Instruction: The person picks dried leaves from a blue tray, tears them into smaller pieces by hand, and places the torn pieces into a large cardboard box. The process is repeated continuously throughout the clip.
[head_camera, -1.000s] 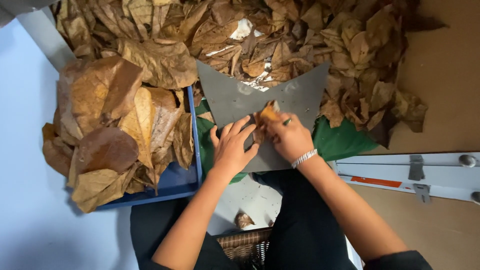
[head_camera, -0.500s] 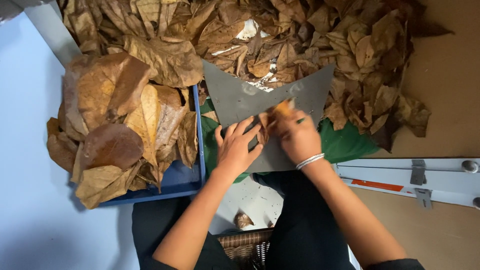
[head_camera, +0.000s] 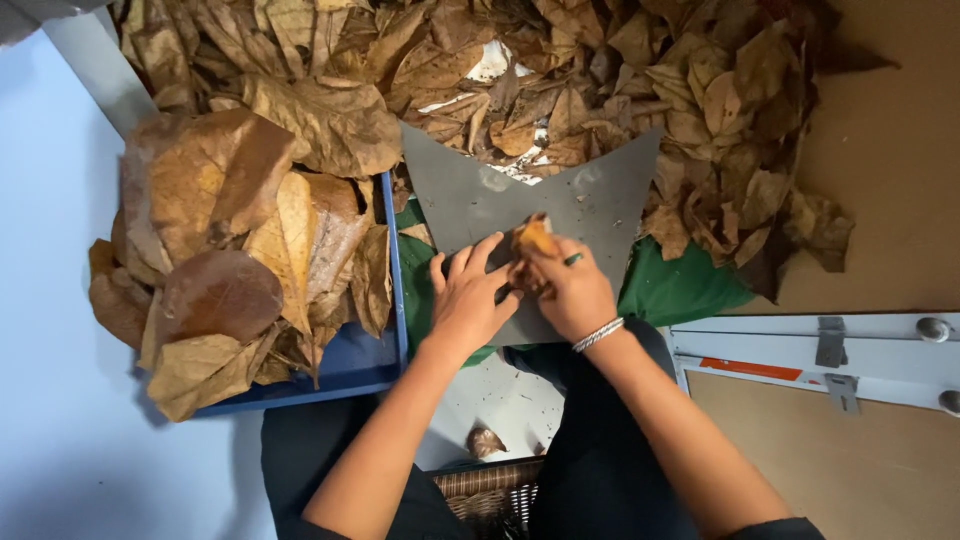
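A grey metal plate (head_camera: 470, 195) with two pointed corners lies in front of me over a green cloth (head_camera: 680, 290). My right hand (head_camera: 570, 290), with a green ring and a silver bracelet, pinches a small folded dry brown leaf (head_camera: 533, 238) against the plate. My left hand (head_camera: 468, 300) lies flat on the plate just left of the leaf, fingers spread and fingertips touching it.
A big heap of dry brown leaves (head_camera: 560, 90) covers the floor beyond the plate. A blue tray (head_camera: 350, 365) at my left holds large flattened leaves (head_camera: 240, 250). A woven basket (head_camera: 490, 490) sits between my knees. A white frame with metal fittings (head_camera: 830, 350) is at right.
Both hands stayed together on the plate, working the small leaf; my right hand folded it tighter and my left hand spread flatter beside it.
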